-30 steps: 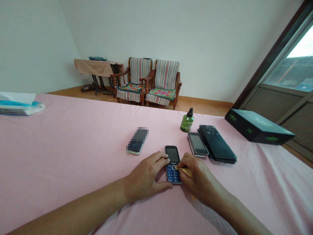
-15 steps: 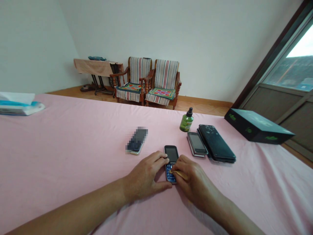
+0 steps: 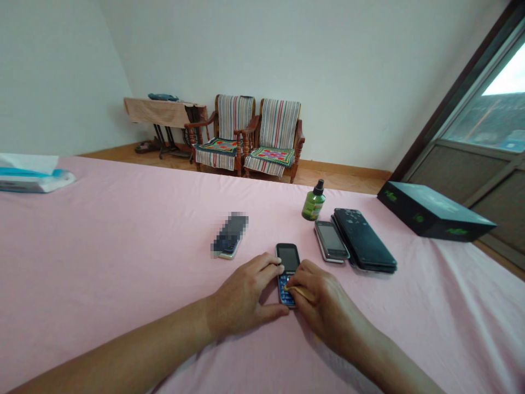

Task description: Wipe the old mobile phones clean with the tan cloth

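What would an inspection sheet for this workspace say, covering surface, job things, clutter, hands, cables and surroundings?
Surface: pink cloth, lightly creased.
Job's things: keypad phone, face up, screen dark; yellowish item, tip at the keypad.
Clutter: upright green bottle, silver-edged phone, dark flat stack, black box, white-and-blue pack, pixelated phone.
Hands: left hand touches the keypad phone's left side; right hand grips the yellowish item.
Cables: nothing seen.
Surroundings: two chairs and a draped table near the wall.
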Demonstrator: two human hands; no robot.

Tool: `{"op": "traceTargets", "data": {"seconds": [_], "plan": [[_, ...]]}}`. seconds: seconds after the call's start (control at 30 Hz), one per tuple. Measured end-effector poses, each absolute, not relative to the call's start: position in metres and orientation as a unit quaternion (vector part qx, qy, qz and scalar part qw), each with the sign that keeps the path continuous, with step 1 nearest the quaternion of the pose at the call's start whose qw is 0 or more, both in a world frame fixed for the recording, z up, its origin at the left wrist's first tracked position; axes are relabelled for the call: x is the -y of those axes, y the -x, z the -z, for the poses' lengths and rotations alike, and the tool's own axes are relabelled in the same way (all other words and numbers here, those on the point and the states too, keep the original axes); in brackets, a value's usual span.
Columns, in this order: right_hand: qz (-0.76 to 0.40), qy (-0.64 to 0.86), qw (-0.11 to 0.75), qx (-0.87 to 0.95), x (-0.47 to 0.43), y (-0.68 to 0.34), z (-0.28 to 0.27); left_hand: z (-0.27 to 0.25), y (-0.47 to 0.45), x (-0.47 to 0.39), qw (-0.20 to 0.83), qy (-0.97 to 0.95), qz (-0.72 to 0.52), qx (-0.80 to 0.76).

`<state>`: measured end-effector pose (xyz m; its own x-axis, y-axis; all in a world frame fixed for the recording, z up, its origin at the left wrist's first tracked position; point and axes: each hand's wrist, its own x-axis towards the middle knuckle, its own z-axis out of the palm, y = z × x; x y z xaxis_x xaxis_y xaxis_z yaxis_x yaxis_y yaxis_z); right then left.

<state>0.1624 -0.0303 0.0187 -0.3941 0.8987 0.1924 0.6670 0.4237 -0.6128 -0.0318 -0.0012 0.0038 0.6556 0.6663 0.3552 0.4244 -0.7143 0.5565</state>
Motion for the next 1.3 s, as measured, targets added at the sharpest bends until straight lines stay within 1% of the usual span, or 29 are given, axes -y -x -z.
{"op": "traceTargets", "data": {"seconds": [0.13,0.27,0.43,0.77,0.97,1.2,1.3], "plan": [[-0.225,0.499,0.255,0.797,0.029,-0.166,-0.019,-0.005,0.031,0.001,0.218,-0.882,-0.277,-0.312],[-0.176,0.535,0.256,0.786,0.025,-0.173,-0.019,-0.005,0.031,0.001,0.217,-0.883,-0.270,-0.316],[-0.200,0.489,0.287,0.799,0.020,-0.169,-0.014,-0.006,0.031,0.001,0.218,-0.883,-0.268,-0.318],[-0.181,0.484,0.211,0.830,0.017,-0.164,-0.020,-0.011,0.029,0.002,0.230,-0.880,-0.264,-0.320],[-0.167,0.465,0.197,0.847,0.021,-0.162,-0.024,-0.010,0.030,0.002,0.227,-0.883,-0.266,-0.313],[-0.165,0.479,0.165,0.846,0.028,-0.165,-0.028,-0.006,0.031,0.001,0.223,-0.882,-0.267,-0.316],[-0.178,0.492,0.174,0.834,0.028,-0.173,-0.028,-0.006,0.031,0.001,0.222,-0.882,-0.274,-0.312]]}}
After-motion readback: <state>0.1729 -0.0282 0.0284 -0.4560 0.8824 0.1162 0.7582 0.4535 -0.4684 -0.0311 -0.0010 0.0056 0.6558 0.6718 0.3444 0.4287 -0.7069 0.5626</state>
